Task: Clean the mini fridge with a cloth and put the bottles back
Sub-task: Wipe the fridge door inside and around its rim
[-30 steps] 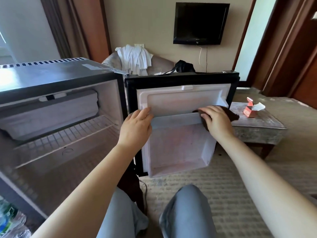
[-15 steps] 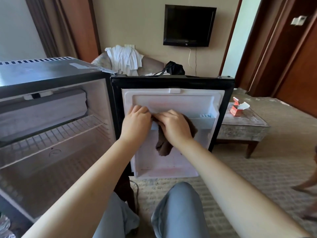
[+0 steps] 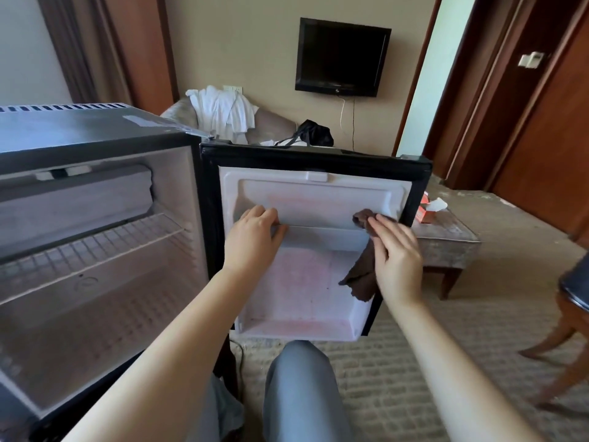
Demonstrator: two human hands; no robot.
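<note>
The black mini fridge (image 3: pixel 95 135) stands open at the left, its white wire shelf (image 3: pixel 95 247) bare. Its door (image 3: pixel 318 161) swings out toward me, white liner facing me. My left hand (image 3: pixel 255 237) grips the left end of the door's shelf rail (image 3: pixel 322 229). My right hand (image 3: pixel 395 253) presses a brown cloth (image 3: pixel 363 275) flat against the rail's right end, fingers extended; the cloth hangs down below the palm. No bottles are in view.
A low stone-topped table (image 3: pixel 446 237) with an orange tissue box (image 3: pixel 425 212) stands right of the door. A wooden chair (image 3: pixel 570 320) is at far right. An armchair with white towels (image 3: pixel 223 113) and a wall TV (image 3: pixel 342 57) lie behind. My knees (image 3: pixel 302 387) are below the door.
My right hand slid the cloth along the door rail: from the right end to the left beside my left hand, then back to the right end. My left hand stayed on the rail.
</note>
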